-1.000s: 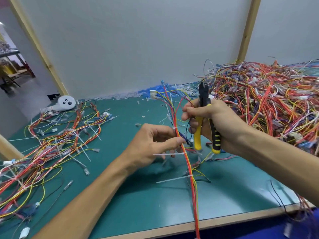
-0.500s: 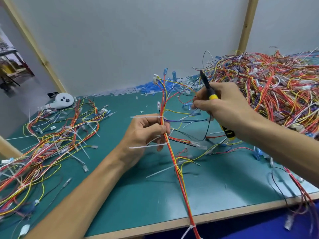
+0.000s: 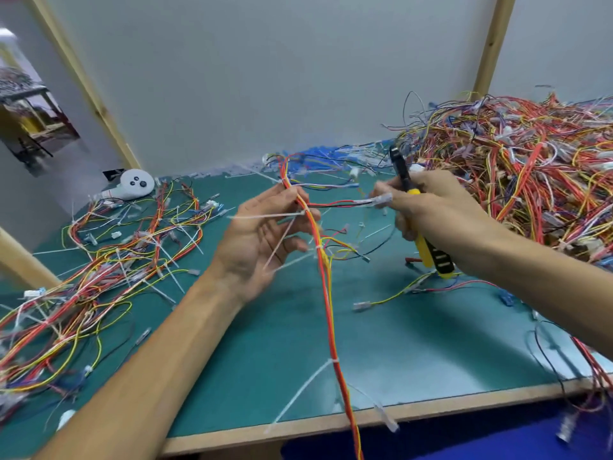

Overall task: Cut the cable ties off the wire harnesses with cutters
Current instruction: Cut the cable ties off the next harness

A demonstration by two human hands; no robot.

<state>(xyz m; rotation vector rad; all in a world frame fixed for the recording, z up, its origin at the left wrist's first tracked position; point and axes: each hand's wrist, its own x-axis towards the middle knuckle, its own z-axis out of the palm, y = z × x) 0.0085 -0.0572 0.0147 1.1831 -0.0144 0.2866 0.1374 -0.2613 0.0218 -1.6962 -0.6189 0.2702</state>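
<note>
Green matting covers your bench (image 3: 414, 353), backed by a plain grey wall (image 3: 298, 78). A big heap of harnesses (image 3: 517, 167) fills its right side, and a thinner spread of wires (image 3: 109, 260) lies on the left. Between your hands hangs the harness (image 3: 326, 293) you're working on. Its red, orange and yellow trunk runs from below the bench's front edge up and away from you to your left hand (image 3: 262, 240), close to upright and leaning a little left at the top. Your left thumb and forefinger pinch that trunk near its upper end; the other fingers are half curled and loose beneath. One red-and-black branch leads sideways, roughly level, to your right hand (image 3: 428, 207), whose fingertips pinch its white connector (image 3: 381, 200). The same hand's palm grips the cutters (image 3: 434, 260), nose up and away, yellow-and-black handles slanting down toward you. A white cable tie (image 3: 265, 215) sticks out leftward over your left palm; another tie (image 3: 308, 386) sits lower on the trunk.
</note>
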